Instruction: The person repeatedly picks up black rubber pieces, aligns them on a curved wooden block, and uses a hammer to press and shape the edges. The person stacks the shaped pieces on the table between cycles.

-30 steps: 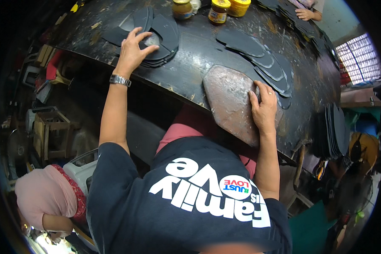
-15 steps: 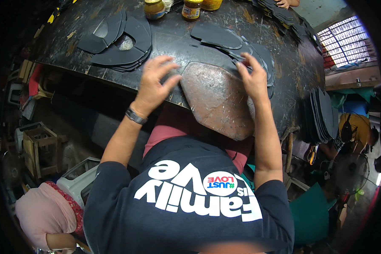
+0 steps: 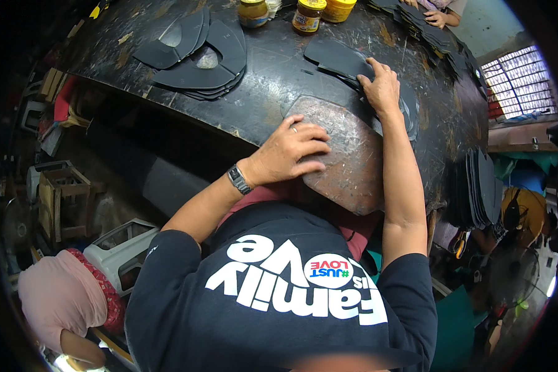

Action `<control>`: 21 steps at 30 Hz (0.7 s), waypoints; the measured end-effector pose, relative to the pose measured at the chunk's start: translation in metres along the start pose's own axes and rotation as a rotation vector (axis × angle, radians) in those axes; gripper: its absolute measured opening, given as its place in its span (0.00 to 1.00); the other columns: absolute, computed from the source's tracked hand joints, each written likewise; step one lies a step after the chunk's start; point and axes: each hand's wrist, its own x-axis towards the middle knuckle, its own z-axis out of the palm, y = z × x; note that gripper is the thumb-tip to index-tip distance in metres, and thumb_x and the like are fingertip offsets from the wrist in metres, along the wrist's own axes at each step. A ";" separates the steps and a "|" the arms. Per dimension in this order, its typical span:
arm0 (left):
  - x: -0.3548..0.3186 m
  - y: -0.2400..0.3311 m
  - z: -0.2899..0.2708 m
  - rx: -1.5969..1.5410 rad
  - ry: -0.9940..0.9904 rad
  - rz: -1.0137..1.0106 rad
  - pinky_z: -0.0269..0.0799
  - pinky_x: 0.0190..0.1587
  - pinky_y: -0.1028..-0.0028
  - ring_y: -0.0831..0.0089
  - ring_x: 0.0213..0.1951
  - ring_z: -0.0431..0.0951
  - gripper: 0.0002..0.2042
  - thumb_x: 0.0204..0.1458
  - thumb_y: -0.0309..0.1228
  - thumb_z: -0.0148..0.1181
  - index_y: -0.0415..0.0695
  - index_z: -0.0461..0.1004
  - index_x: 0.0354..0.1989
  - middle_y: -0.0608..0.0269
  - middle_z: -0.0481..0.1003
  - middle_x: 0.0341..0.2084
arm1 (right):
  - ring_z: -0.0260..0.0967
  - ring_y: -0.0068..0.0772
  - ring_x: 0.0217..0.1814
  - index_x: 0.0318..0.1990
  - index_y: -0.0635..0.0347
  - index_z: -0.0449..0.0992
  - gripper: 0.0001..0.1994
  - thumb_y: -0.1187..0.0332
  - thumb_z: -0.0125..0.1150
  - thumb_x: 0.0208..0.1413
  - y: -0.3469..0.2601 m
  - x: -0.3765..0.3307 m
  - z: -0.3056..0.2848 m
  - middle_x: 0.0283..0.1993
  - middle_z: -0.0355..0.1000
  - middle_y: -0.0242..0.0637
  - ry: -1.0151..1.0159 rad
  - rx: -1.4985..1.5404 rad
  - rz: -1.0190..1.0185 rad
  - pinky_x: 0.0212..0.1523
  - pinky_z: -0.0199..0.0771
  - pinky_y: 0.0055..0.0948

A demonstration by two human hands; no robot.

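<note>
Left hand: back upward over the left part of the brown slab, fingers parted and slightly bent, tips pointing right; it grips nothing visible, and contact with the slab cannot be told.
Left forearm: slants up and rightward from the sleeve, a wristwatch at the wrist.
Right hand: reaches farther over the table, thumb and forefinger apart, at the right end of the upper black cut pieces; whether they pinch a piece cannot be told.
Right forearm: runs nearly straight up, passing in front of the slab's right side.
Slab: overhangs the table's near edge, between the two forearms.
Upper black cut pieces: overlapping, just beyond the slab.
Other black cut pieces: a curved, fanned pile toward the table's left.
</note>
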 end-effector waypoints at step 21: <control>0.004 -0.015 -0.014 -0.057 0.278 -0.288 0.70 0.60 0.62 0.58 0.55 0.76 0.11 0.51 0.25 0.70 0.44 0.84 0.44 0.60 0.79 0.49 | 0.73 0.53 0.65 0.69 0.54 0.71 0.42 0.67 0.80 0.40 0.098 -0.104 -0.067 0.63 0.74 0.56 -0.001 0.226 0.367 0.66 0.71 0.43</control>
